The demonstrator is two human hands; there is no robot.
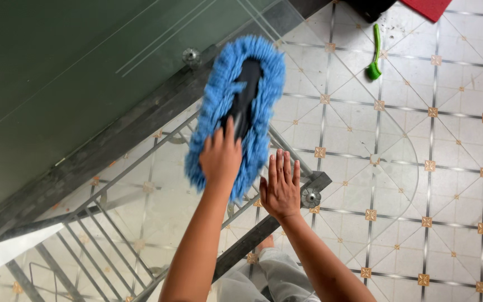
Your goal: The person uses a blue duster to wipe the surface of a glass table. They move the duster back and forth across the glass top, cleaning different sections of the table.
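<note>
In the middle of the frame we see the left hand [220, 159] with its fingers closed around the lower end of a blue fluffy duster [236, 114]. The duster has a black core in its middle and long blue fringes all around. It stands a little tilted, its top pointing to the upper centre of the frame, and it looks blurred. The grip of this hand is pressed together on the duster, with the fingers curled over the black part.

Just to the right of it, the right hand [280, 187] lies flat with the fingers spread and pointing up. It holds nothing. It rests on the glass desk [387, 168], near a round metal fitting [311, 197] at the end of a dark metal bar [264, 229]. The two hands are near each other but do not touch.

The desk top is transparent, with a rounded edge on the right side, and through it we see the tiled floor [459, 84] with small brown ornaments. Under the glass there is a frame of metal rods [113, 246] in the lower left of the frame. A large dark green glass panel [57, 72] fills the upper left, with a second round fitting [191, 56] near its edge.

On the floor at the upper right lies a green brush [375, 53], well apart from the hands. Beside it, at the top edge, there is a red mat [431, 6].
</note>
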